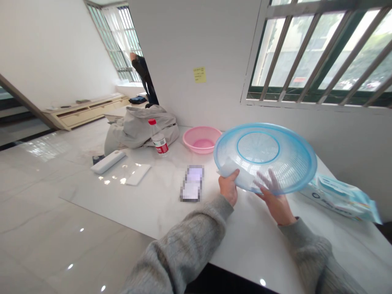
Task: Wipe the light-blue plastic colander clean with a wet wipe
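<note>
A translucent blue plastic basket (294,151) is held tilted above the white table. My left hand (229,187) is closed at its near left rim, with a white wipe (241,176) pinched against the plastic. My right hand (277,206) grips the near rim; its spread fingers show dimly through the see-through wall. Behind and to the left, a pink plastic basket (202,141) stands on the table, partly overlapped by the blue one. To the right of my right hand lies a light blue pack of wet wipes (339,198).
A phone (192,183) with a blurred screen lies left of my left hand. Farther left are a bottle with a red cap (159,141), a grey cloth bag (134,128), a flat white piece (138,174) and a long white case (108,161). Behind the wall's edge, a person (145,77) is partly visible.
</note>
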{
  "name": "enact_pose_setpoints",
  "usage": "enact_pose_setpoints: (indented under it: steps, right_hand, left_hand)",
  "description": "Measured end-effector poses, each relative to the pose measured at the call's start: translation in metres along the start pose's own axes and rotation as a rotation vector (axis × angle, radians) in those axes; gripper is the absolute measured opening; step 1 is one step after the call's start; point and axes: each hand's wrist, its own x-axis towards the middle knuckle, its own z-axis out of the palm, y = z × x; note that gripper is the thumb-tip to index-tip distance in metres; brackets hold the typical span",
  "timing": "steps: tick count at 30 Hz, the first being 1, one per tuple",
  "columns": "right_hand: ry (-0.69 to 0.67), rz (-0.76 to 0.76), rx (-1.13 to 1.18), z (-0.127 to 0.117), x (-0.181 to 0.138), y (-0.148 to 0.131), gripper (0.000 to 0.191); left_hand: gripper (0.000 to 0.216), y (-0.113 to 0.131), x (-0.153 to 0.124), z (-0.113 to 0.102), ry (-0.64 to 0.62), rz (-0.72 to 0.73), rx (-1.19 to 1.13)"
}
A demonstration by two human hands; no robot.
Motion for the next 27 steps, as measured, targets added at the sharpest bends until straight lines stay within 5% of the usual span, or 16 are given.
enact_pose_setpoints:
  steps: [6,17,22,27]
  right_hand:
    - [0.009,0.063,0.0,0.01,-0.003,0.021,0.086]
    - [0.111,0.022,0.004,-0.008,0.003,-0.023,0.079]
    - [0.077,0.003,0.025,-0.002,0.0,-0.017,0.069]
    - [0.034,0.09,0.038,0.007,-0.003,-0.003,0.082]
  left_hand:
    - [0.034,-0.012,-0.012,0.0,-0.047,-0.085,-0.011]
    - [0.046,0.014,0.007,0.002,-0.135,0.003,0.076]
    - [0.042,0.001,-0.005,0.0,-0.118,-0.02,0.057]
    - [0.042,-0.016,-0.015,-0.003,-0.088,-0.093,0.045]
